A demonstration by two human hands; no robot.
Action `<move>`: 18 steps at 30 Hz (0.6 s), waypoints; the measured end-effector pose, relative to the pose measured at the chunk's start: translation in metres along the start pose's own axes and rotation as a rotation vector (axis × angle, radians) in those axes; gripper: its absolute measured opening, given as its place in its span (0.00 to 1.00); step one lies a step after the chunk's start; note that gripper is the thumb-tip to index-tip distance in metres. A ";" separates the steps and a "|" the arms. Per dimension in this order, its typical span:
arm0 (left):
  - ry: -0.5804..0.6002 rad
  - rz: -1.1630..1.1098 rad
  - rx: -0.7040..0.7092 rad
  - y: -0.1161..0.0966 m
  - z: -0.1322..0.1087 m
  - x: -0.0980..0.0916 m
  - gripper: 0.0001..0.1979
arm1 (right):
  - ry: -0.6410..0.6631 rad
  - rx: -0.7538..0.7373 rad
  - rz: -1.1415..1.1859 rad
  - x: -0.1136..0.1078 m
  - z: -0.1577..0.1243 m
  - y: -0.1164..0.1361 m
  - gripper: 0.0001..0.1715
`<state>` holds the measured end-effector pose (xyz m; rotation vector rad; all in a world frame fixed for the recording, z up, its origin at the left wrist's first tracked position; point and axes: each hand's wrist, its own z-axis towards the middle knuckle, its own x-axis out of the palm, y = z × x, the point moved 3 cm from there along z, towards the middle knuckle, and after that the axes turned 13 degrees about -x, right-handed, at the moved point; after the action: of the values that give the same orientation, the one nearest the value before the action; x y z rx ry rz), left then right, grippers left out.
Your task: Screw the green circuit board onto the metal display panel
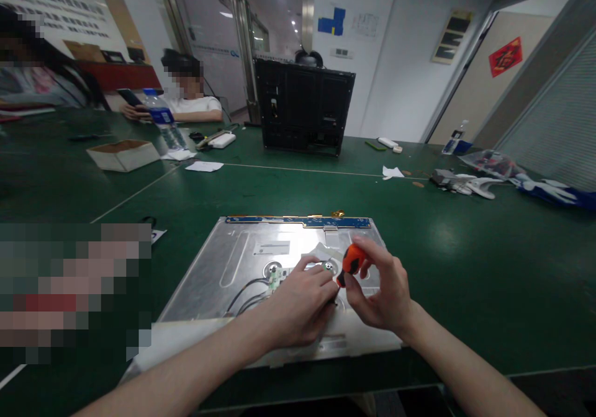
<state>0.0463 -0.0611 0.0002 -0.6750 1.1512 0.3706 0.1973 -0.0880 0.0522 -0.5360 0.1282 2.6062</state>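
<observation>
A metal panel [214,280] lies flat on the green table, with a blue circuit strip [298,222] along its far edge. On its middle sits a small green circuit board [278,277] with black cables. My right hand [384,286] grips an orange and black screwdriver [352,260], its shaft slanting down to the left toward the panel. Right beside the screwdriver's tip, my left hand [307,299] rests over the board, its fingers bent and close together. Whatever lies under those fingers is hidden.
Beyond the panel a black monitor-like casing [305,107] stands upright. An open box [123,155] and a water bottle [164,119] are at the back left. Gloves [470,185] and a plastic bag [494,164] lie at the right. Two people sit at the left.
</observation>
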 end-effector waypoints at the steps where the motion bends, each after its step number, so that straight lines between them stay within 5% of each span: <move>1: 0.001 0.005 0.000 0.000 0.000 0.001 0.03 | 0.000 0.003 0.003 0.000 0.000 0.000 0.29; 11: 0.012 0.031 0.003 0.001 0.000 0.001 0.05 | 0.013 0.004 -0.017 0.000 0.001 -0.003 0.21; 18: -0.002 0.040 0.016 0.001 0.000 0.002 0.05 | 0.026 -0.009 -0.024 0.000 0.001 0.000 0.25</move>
<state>0.0457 -0.0603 -0.0018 -0.6380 1.1663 0.3950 0.1965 -0.0878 0.0532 -0.5710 0.1175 2.5787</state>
